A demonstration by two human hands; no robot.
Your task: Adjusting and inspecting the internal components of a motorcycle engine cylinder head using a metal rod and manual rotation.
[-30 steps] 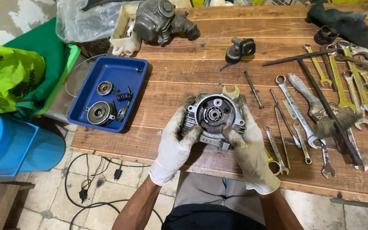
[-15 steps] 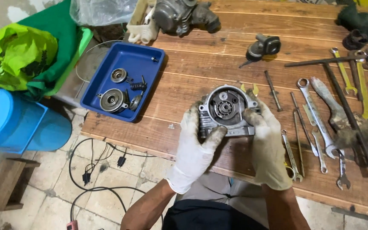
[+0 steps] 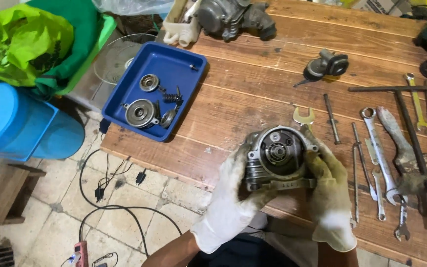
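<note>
Both of my hands wear dirty white gloves and grip a round grey metal engine housing (image 3: 277, 153) over the near edge of the wooden table (image 3: 253, 89). My left hand (image 3: 231, 198) holds its left side and underside. My right hand (image 3: 329, 190) clasps its right side. The housing's open face points up at me and shows a shaft and gears inside. A yellowish open-end spanner (image 3: 303, 116) lies just behind it.
A blue tray (image 3: 174, 64) with round metal parts and springs sits at the table's left edge. Several spanners (image 3: 379, 158) and a T-bar wrench (image 3: 411, 128) lie at the right. A grey engine part (image 3: 231, 17) and a small black part (image 3: 328, 64) sit further back. A blue drum (image 3: 21, 126), green bags and cables are on the floor at the left.
My view has shifted, so the table sits further right and higher in frame. Both hands stay on the housing, which is now tilted more upright toward me.
</note>
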